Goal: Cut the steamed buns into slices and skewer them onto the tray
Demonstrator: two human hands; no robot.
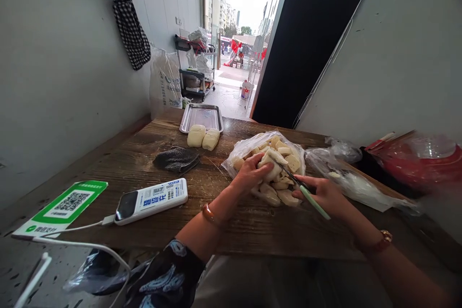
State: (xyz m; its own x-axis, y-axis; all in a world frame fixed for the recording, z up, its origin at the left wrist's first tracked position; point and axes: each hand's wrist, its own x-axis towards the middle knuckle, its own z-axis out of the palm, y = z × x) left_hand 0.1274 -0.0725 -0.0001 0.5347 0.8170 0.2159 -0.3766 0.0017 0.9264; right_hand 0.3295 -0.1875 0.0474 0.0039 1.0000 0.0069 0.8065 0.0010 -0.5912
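My left hand (pixel 249 173) grips a pale steamed bun (pixel 269 160) over an open clear plastic bag (pixel 234 154). Its thumb and fingers press on the bun's sides. In my right hand (pixel 325 193) are scissors (pixel 313 203) with a pale green handle; their dark blades reach the bun's right side. Cut bun pieces (pixel 291 162) fill the bag beneath both hands. Two whole steamed buns (pixel 197 135) lie together farther back on the wooden table, in front of a metal tray (pixel 202 116).
A dark cloth (pixel 176 159) lies left of the bag. Nearer me are a white power bank (pixel 155 200) with a cable and a green payment-code card (pixel 67 204). Crumpled clear plastic (pixel 357 183) and a red bag (pixel 415 156) sit on the right. A cart (pixel 197 65) stands by the doorway.
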